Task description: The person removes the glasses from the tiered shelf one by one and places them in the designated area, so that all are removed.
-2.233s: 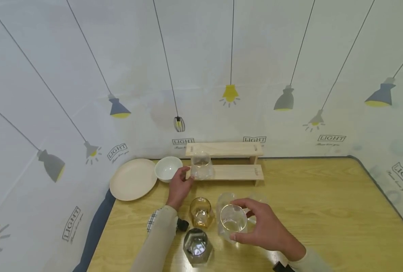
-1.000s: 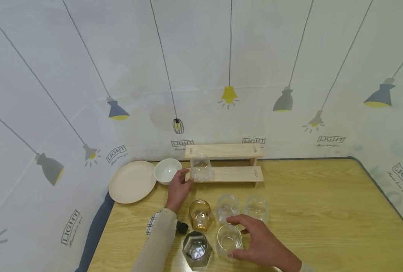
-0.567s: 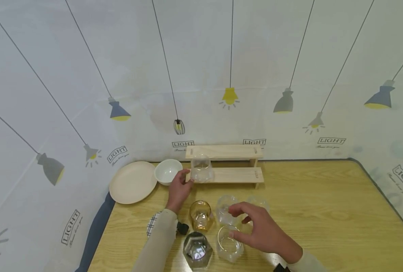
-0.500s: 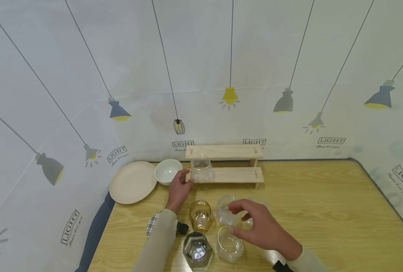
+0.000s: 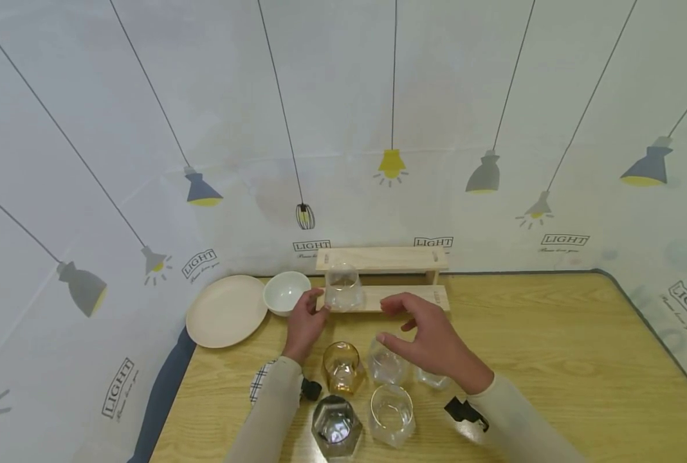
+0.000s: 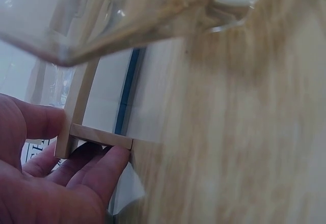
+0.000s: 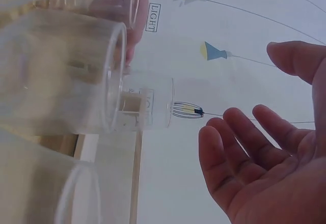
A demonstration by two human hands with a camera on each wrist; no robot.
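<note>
My left hand (image 5: 305, 326) pinches the left end of a two-step wooden stand (image 5: 401, 298); in the left wrist view its thumb lies over the lower step (image 6: 76, 102) and the fingers curl beneath. A clear glass (image 5: 343, 288) stands on that step beside the hand. With thumb and fingers apart and nothing between them, my right hand (image 5: 433, 337) hovers over the clear glasses. Below it on the table are a gold-rimmed clear glass (image 5: 392, 418) and another clear glass (image 5: 385, 365). A third (image 5: 434, 379) is partly hidden by the hand. Left of these stand an amber glass (image 5: 342, 368) and a smoky grey glass (image 5: 336, 427).
A white bowl (image 5: 287, 292) and a flat beige plate (image 5: 226, 312) sit left of the stand. Something checked (image 5: 259, 381) lies partly under the left sleeve. The wooden table (image 5: 552, 360) meets a patterned wall covering (image 5: 494, 225) behind the stand.
My right hand has lowered the gold-rimmed glass onto the table beside the grey one, let go of it, and moved up and away toward the stand. The left hand keeps its place.
</note>
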